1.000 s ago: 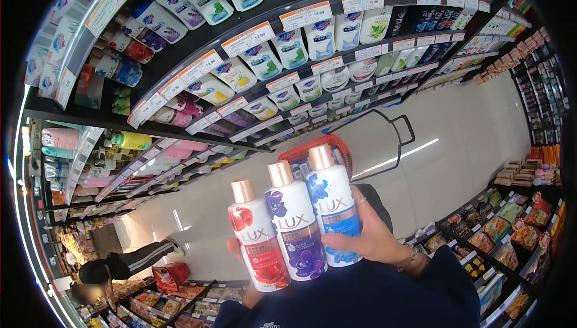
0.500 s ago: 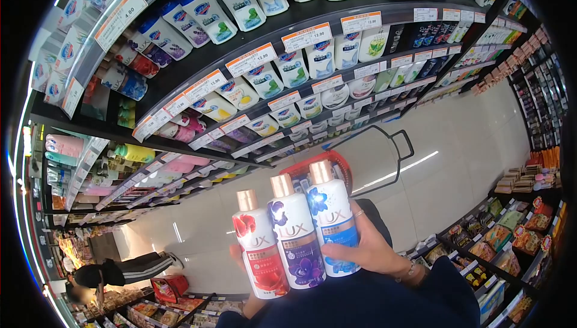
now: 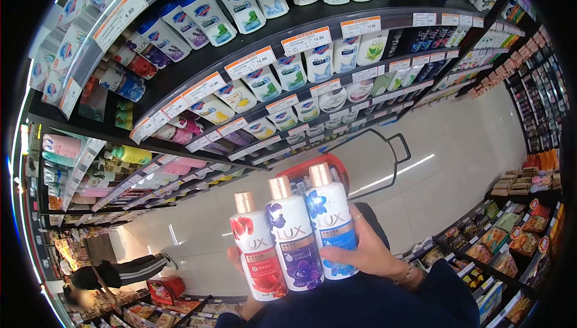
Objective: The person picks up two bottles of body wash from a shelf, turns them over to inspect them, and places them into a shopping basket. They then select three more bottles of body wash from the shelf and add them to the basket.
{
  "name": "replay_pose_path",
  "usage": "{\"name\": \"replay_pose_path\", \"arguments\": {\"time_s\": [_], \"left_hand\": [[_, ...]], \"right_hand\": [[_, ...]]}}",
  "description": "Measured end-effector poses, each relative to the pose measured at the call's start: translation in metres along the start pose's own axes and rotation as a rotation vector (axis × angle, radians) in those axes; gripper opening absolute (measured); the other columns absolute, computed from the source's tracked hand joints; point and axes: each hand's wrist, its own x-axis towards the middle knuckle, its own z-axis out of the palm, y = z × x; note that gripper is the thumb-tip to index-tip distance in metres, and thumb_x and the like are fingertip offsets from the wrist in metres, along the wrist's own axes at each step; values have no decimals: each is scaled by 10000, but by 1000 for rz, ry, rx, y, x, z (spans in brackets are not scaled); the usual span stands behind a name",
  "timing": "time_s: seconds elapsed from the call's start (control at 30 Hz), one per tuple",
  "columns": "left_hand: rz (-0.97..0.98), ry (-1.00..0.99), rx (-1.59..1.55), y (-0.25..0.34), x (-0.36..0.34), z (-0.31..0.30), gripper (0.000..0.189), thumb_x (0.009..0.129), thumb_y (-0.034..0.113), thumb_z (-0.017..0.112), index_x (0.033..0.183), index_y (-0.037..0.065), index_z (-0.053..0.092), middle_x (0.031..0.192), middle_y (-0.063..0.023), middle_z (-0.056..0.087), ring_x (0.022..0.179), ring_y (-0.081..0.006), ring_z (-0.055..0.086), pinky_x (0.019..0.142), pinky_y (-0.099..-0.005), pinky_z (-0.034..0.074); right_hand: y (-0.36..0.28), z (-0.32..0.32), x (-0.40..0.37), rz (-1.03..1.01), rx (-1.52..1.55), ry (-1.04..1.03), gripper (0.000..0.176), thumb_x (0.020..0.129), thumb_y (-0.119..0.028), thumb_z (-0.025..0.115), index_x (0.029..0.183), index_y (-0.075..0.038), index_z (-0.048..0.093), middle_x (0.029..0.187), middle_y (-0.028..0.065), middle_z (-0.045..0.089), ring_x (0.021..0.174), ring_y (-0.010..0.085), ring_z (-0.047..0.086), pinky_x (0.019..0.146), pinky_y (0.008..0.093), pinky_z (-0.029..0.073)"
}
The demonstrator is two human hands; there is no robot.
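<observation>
Three white LUX body wash bottles with gold caps are held side by side in front of my body, labels facing me. On the left is the red-labelled body wash bottle (image 3: 259, 259); my left hand (image 3: 235, 257) grips it from its outer side, mostly hidden behind it. The purple-labelled body wash bottle (image 3: 296, 238) is pressed between the other two. My right hand (image 3: 368, 251) wraps round the blue-labelled body wash bottle (image 3: 330, 223), its thumb across the front. How the fingers support the middle bottle from behind is hidden.
Shelves (image 3: 264, 60) of bottles with price tags run across the front. Beyond the bottles, a red basket (image 3: 340, 168) with a black handle (image 3: 390, 171) stands on the tiled floor (image 3: 445, 208). A person (image 3: 96, 277) is at lower left; packaged-goods racks (image 3: 499, 232) line the right.
The three bottles have shifted slightly left and a little down in view, still held together. At lower left the other person's arm and pose have changed slightly.
</observation>
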Motion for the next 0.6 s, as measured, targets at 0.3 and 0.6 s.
{"name": "replay_pose_path", "arguments": {"time_s": [0.3,0.6], "left_hand": [[6,24,26,1,-3,4,873,754,630,567,1375,58,345,1347,-170,432,1195,-327,469,970,-482,415],[-5,44,55,-1,-7,5,863,760,636,550,1367,54,357,1345,-172,436,1190,-327,472,973,-476,414]], "right_hand": [[2,2,0,9,27,4,800,809,-128,714,1394,-15,181,1197,107,487,1099,160,510,915,332,453],[1,5,-4,45,44,14,788,789,-24,696,1391,-8,189,1255,115,458,1155,181,478,947,346,433]]}}
